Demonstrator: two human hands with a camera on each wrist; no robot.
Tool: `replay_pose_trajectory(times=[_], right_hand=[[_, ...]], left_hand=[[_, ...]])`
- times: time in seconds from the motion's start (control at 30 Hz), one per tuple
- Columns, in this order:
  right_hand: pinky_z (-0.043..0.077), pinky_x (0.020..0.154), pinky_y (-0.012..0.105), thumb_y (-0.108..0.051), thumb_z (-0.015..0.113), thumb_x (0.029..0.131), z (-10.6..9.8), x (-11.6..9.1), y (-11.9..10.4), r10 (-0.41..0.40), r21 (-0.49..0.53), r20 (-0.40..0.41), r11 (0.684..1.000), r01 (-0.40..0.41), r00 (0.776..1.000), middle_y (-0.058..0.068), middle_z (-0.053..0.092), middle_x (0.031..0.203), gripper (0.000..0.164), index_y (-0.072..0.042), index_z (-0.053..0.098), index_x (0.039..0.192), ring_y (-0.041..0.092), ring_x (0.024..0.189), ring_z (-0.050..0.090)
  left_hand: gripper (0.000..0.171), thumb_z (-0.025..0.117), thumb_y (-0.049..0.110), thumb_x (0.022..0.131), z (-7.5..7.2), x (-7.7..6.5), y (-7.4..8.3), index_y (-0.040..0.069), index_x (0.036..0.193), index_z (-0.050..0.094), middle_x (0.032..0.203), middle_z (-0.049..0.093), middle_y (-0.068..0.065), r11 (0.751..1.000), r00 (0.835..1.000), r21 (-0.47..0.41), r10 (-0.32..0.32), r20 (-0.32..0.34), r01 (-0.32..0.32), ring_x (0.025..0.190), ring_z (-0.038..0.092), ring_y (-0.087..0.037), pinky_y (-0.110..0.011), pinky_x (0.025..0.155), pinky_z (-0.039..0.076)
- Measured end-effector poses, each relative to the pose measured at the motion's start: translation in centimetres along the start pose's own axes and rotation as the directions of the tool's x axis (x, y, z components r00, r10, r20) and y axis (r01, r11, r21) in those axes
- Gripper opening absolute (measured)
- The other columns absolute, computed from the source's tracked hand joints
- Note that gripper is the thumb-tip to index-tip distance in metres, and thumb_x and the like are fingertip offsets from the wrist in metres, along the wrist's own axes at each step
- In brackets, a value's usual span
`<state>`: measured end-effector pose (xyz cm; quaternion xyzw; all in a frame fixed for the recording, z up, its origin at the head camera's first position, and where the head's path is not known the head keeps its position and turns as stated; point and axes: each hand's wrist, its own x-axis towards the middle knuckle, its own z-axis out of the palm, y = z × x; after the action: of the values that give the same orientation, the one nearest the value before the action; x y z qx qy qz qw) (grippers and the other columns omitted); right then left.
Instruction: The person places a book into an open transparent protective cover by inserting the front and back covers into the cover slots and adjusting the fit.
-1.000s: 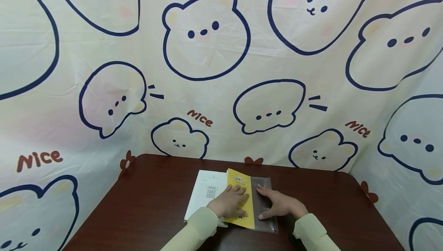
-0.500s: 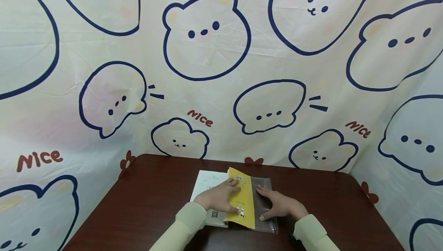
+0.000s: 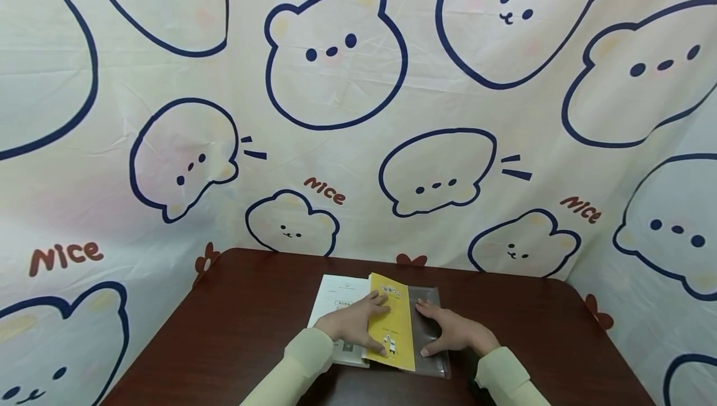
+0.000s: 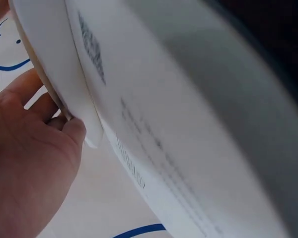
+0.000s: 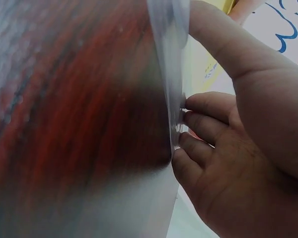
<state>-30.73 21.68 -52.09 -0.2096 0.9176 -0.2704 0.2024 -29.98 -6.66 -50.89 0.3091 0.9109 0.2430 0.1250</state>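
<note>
A book with a white printed page (image 3: 332,294) lies on the table at the left, and its yellow cover (image 3: 399,306) is spread out to the right. A clear plastic book sleeve (image 3: 431,365) extends from under the cover's right side. My left hand (image 3: 350,321) reaches over the white page, its fingers spread and their tips on the yellow cover. In the left wrist view, the white page (image 4: 139,99) shows a barcode beside the hand. My right hand (image 3: 450,326) rests on the clear sleeve with thumb and fingers apart; the right wrist view shows fingertips (image 5: 188,116) against the plastic.
The dark brown table (image 3: 224,331) extends around the book on all sides. Behind it and at both sides hangs a cream cloth (image 3: 358,163) printed with cartoon bears.
My left hand has slid left from the middle of the yellow cover, uncovering a small printed figure, and its thumb has shifted toward the cover's lower edge. The right hand has stayed in place.
</note>
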Motion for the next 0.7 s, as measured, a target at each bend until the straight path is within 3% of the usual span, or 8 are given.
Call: replay_pose_trajectory(times=[0.27,0.43,0.7], right_hand=[[0.025,0.118,0.065,-0.047,0.087,0.077,-0.2,0.2,0.3,0.007,-0.031,-0.002,0.999,-0.007,1.0,0.014,0.027,0.167,0.1,-0.014,0.039,0.158,0.041,0.153,0.022],[0.024,0.119,0.064,-0.04,0.089,0.077,-0.2,0.2,0.5,0.006,-0.005,-0.006,1.0,-0.006,1.0,0.013,0.027,0.167,0.099,-0.012,0.039,0.157,0.041,0.154,0.02],[0.023,0.12,0.063,-0.034,0.088,0.08,-0.1,-0.1,0.3,-0.046,0.002,-0.002,0.999,0.046,0.999,0.015,0.026,0.167,0.097,-0.005,0.037,0.157,0.04,0.154,0.02]], left_hand=[[0.092,0.087,0.049,0.077,0.5,0.2,0.4,0.013,0.152,0.049,0.168,0.027,-0.004,0.999,1.0,0.037,0.0,-0.002,0.0,0.158,0.014,-0.026,-0.045,0.124,0.025],[0.09,0.086,0.047,0.078,1.0,0.6,1.3,0.012,0.152,0.049,0.167,0.028,-0.006,0.999,1.0,0.038,0.012,-0.007,-0.012,0.158,0.014,-0.027,-0.046,0.124,0.025],[0.089,0.084,0.054,0.078,2.3,1.4,2.7,0.013,0.151,0.051,0.165,0.034,-0.004,0.983,1.0,0.183,-0.001,-0.01,0.003,0.155,0.023,-0.025,-0.038,0.121,0.034]])
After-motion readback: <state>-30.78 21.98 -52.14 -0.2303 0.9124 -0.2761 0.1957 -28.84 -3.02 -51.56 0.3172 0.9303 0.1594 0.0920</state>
